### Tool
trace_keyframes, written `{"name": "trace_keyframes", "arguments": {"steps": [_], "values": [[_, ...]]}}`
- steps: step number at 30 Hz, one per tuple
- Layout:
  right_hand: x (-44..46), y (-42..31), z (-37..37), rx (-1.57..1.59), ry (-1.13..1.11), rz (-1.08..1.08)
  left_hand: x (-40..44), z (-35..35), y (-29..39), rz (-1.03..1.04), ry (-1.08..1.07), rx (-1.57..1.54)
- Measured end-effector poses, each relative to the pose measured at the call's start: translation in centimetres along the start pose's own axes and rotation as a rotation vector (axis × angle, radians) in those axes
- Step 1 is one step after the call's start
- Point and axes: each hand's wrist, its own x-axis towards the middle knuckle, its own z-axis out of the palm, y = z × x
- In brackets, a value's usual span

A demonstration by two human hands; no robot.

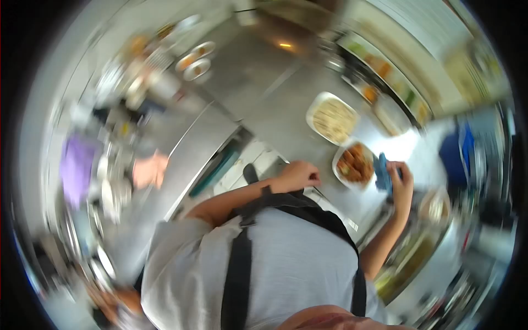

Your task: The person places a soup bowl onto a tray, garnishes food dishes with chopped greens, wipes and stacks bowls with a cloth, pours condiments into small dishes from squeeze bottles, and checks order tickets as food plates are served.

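My right hand (402, 175) grips a blue cloth (382, 171) between thumb and fingers, just to the right of a white bowl. Reddish-brown pieces of food (356, 163) fill that bowl, and the cloth is close to its rim. Above it stands a second white container (312, 113) with pale, strip-like food (333, 121). My left hand (298, 176) is in front of my body at the counter's near edge, its fingers curled in and nothing visible in them. A dark band circles the left wrist.
The steel counter (261, 71) runs ahead, with small white dishes (197, 70) at its far left. A rack of food compartments (379, 67) lines the right. Blurred utensils and a purple item (80, 168) fill the left side. Another person's arm (118, 302) shows at lower left.
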Motion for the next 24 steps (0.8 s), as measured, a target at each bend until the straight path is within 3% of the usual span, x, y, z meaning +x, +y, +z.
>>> {"name": "trace_keyframes", "arguments": {"steps": [2, 5, 6, 9, 11, 13, 15, 19, 24], "values": [[1.5, -1.8, 3.2, -0.099, -0.182, -0.206, -2.8, -1.2, 0.0, -0.057, 0.079, -0.079], [3.0, -4.3, 10.1, 0.099, -0.475, -0.168, -7.7, -2.6, -1.6, -0.181, 0.289, -0.063], [3.1, -4.5, 12.1, 0.05, -0.484, -0.144, -9.9, -2.8, -2.8, -0.167, 0.379, -0.114], [2.1, -7.4, 17.7, -0.056, -0.582, -0.37, -17.1, -4.9, -4.2, -0.432, 0.578, -0.004], [1.2, -8.5, 21.4, -0.011, -0.67, -0.406, -22.9, -5.9, -7.1, -0.598, 0.732, 0.112], [-0.2, -9.8, 25.1, 0.034, -0.744, -0.414, -29.7, -8.0, -8.8, -0.609, 1.056, 0.076], [-2.6, -11.9, 28.8, 0.048, -0.755, -0.506, -37.3, -10.6, -9.9, -0.893, 1.207, 0.142], [-5.2, -15.0, 37.6, -0.12, -0.627, -0.792, -54.3, -16.0, -13.7, -1.052, 1.62, 0.304], [-7.5, -17.4, 50.2, -0.146, -0.472, -1.065, -67.9, -21.4, -16.0, -1.097, 1.888, 0.516]]}}
